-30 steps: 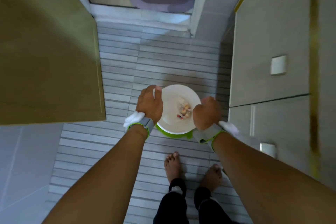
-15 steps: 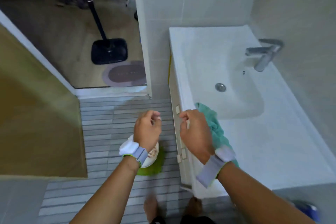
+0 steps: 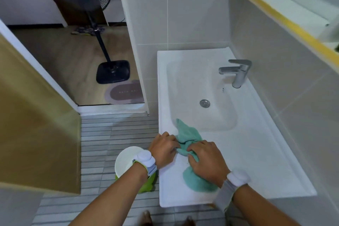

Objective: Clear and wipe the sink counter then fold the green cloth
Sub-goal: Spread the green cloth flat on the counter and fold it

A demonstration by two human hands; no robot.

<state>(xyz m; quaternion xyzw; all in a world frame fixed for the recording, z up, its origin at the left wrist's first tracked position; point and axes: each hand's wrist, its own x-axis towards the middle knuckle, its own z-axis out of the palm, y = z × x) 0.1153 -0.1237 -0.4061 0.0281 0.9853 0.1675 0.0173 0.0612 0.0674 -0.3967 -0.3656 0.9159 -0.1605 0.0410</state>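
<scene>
The green cloth (image 3: 187,134) lies crumpled on the white sink counter (image 3: 256,161), at the near rim of the basin. My left hand (image 3: 163,149) rests on the counter's left edge with its fingers closed on the cloth's left side. My right hand (image 3: 207,159) presses on the cloth's middle, fingers pinching a fold. Part of the cloth is hidden under my right hand and wrist.
A white bin with a green base (image 3: 126,161) stands on the striped floor left of the counter. A chrome faucet (image 3: 236,71) rises at the basin's back. A brown door (image 3: 36,124) is open at left. A fan stand (image 3: 112,71) is beyond the doorway.
My view rose from the bin on the floor to the sink. Both hands left the bin, moved right onto the counter and took hold of the green cloth.
</scene>
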